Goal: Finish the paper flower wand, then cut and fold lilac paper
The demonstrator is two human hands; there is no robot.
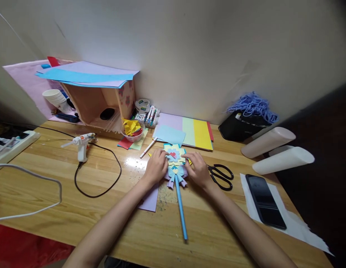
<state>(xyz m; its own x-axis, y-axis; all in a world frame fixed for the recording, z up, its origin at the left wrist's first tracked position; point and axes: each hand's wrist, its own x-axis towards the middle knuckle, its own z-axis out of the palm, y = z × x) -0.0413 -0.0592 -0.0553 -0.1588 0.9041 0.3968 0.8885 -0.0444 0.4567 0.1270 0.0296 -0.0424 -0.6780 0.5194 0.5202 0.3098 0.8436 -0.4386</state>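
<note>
While 2 hands (156, 165) (200, 170) pinch 1 paper flower (173, 155) at opp. edges, 1 phone (264, 201) lies R.

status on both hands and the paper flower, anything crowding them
Left hand and right hand at opposite edges of paper flower. Blue stick runs from its base. Black-handled scissors close beside right hand.

The one view looks from the person's head, forward and steeply down over the near edge of the counter (150, 238). It is close and wide: left hand (157, 165) and right hand (199, 167) fall mid-frame, the counter's right edge shows, and the wall (184, 56) fills the top.
</note>
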